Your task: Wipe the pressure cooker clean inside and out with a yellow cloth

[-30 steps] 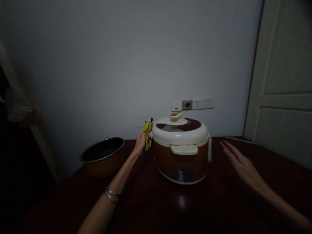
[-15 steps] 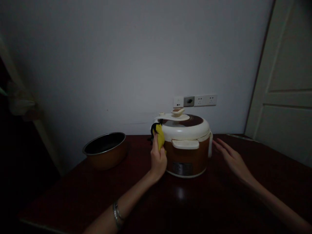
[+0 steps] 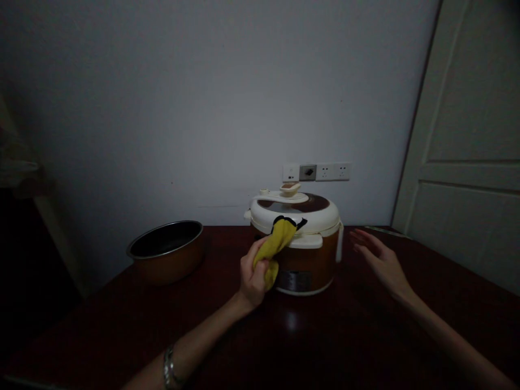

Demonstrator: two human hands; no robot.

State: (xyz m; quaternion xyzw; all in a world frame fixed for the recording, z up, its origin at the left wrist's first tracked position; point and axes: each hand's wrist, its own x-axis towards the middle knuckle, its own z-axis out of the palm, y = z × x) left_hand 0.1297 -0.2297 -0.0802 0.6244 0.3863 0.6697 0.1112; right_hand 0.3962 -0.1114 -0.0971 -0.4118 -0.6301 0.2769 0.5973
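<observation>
My left hand [image 3: 252,275] is closed around a yellow cloth [image 3: 277,244] with a dark edge. The cloth stands out from my fist in front of the left side of a rice cooker [image 3: 312,265], hiding part of its body; whether it touches the cooker I cannot tell. The cooker has a white lid rim, a brown top and an orange-brown body, and its lid is down. On its right, apart from it, my right hand [image 3: 384,265] hovers with fingers stretched out, holding nothing.
A round pot [image 3: 168,265], dark inside and orange outside, stands on the dark red table [image 3: 227,346] to the left. Behind the cooker, wall sockets [image 3: 333,171] run along the grey wall. A pale panelled door [image 3: 463,222] is at the right.
My left hand has come back from the cooker's left side toward me, and the cloth now points across the cooker's front. My right hand has moved slightly away from the cooker. The view has shifted a little.
</observation>
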